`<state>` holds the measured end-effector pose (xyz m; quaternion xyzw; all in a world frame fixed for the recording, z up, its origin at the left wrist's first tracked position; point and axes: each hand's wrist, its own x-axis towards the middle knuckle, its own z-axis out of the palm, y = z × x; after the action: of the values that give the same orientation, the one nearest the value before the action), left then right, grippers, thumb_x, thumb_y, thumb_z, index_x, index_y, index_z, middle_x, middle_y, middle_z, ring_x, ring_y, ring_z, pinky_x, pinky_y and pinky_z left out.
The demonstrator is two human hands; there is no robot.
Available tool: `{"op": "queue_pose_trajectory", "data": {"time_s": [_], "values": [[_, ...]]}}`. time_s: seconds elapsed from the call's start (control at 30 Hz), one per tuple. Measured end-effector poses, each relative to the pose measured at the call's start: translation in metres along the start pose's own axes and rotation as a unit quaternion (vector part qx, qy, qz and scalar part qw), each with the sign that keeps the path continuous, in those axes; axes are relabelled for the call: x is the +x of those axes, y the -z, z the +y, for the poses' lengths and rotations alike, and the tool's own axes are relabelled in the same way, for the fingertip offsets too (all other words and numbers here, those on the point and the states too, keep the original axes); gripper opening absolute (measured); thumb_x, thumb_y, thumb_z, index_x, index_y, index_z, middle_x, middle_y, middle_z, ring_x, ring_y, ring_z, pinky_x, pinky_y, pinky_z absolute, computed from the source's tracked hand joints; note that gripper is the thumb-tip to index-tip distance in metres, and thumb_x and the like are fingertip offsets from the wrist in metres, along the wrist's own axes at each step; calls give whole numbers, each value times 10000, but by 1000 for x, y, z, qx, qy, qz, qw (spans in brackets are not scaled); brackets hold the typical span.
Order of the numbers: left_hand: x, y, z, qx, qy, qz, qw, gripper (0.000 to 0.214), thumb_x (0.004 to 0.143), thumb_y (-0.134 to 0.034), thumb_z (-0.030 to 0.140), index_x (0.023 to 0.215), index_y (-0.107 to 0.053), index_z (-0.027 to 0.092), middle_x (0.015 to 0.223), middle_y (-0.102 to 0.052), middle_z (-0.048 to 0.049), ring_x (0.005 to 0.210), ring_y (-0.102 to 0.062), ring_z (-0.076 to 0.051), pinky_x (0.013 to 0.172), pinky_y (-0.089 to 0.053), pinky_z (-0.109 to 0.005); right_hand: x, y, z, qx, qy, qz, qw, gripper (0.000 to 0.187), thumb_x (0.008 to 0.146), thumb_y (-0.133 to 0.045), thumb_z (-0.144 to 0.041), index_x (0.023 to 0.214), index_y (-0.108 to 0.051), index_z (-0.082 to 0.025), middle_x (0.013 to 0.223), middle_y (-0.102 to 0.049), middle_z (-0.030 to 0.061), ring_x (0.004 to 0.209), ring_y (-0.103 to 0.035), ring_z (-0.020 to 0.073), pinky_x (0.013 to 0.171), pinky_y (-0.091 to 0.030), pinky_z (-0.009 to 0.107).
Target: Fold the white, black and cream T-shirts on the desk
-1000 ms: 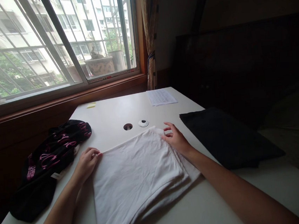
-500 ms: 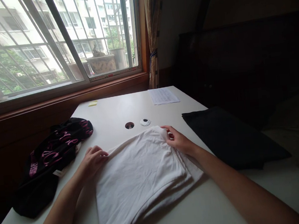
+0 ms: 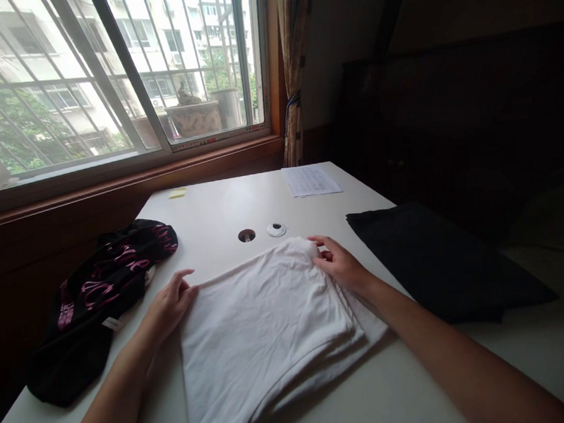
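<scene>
A folded white garment [image 3: 264, 333] lies on the white table, with creases across it and several layers of hem showing at its lower right. My left hand [image 3: 173, 298] rests beside its upper-left corner, index finger lifted and apart from the thumb, which touches the cloth edge. At the upper-right corner, where the fabric is gathered, my right hand [image 3: 340, 266] pinches the cloth between thumb and fingers. Its lower edge runs out of view toward me.
Black clothing with pink lettering [image 3: 96, 302] is heaped along the table's left side. Folded dark cloth [image 3: 441, 262] lies at the right. Behind are a round table hole [image 3: 247, 236], a white cap [image 3: 276, 229], printed papers [image 3: 311, 180] and a yellow note [image 3: 177, 193].
My left hand has loosened from the garment's corner, its index finger now raised. My right hand keeps its grip, and the garment lies almost as before.
</scene>
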<state>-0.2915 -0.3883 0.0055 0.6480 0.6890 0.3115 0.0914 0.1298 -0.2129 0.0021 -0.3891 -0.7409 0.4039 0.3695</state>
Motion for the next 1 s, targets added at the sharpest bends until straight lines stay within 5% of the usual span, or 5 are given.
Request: {"op": "queue_pose_trajectory", "data": {"time_s": [0.43, 0.77, 1.0], "values": [[3, 0, 1, -87, 86, 47, 991, 428, 884, -579, 521, 1194, -562, 227, 734, -553, 44, 686, -557, -174, 685, -448, -289, 3, -6, 8, 23, -68, 73, 995, 610, 787, -740, -379, 1347, -532, -257, 1199, -615, 77, 880, -710, 196, 832, -590, 370], [1, 10, -2, -113, 95, -24, 989, 486, 877, -601, 619, 1159, -664, 229, 783, -630, 12, 694, -559, -159, 625, -424, -248, 14, -6, 0, 139, -142, 35, 980, 715, 734, -761, -323, 1393, -488, -283, 1301, -565, 90, 923, -700, 197, 727, -594, 301], [-1, 9, 1, -106, 88, -57, 989, 495, 877, -612, 616, 1198, -678, 246, 860, -698, -13, 728, -586, -173, 624, -425, -245, 53, -16, -16, 102, -158, 14, 982, 671, 742, -768, -312, 1357, -506, -260, 1269, -631, 91, 1012, -681, 224, 771, -585, 321]]}}
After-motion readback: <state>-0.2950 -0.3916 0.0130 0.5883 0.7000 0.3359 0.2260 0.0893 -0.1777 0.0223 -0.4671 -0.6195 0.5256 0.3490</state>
